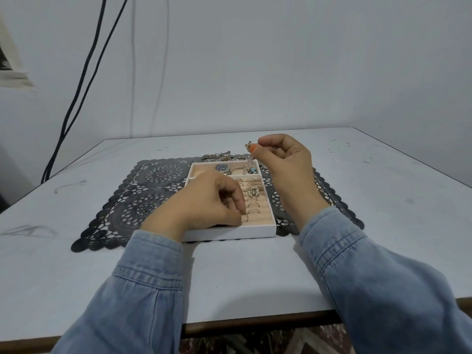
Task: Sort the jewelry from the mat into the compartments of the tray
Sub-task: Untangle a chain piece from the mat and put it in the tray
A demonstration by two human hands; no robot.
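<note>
A white tray (255, 230) with beige compartments sits on a black lace mat (143, 198). My left hand (207, 203) reaches into the tray's near end, its fingertips pinching a thin ring (245, 217) at the ring rolls. My right hand (286, 169) is raised above the tray's far right corner and pinches a thin chain (249, 159) that dangles down toward the back compartment. A watch (222, 168) and a bangle lie in that back compartment. Several rings, one large and ornate (253, 192), stand in the ring slots. More chains (219, 157) lie on the mat behind the tray.
The mat lies on a pale table (357, 200) whose near edge runs across the bottom of the view. Black cables (84, 80) hang down the wall at the left. Both my sleeves are blue denim.
</note>
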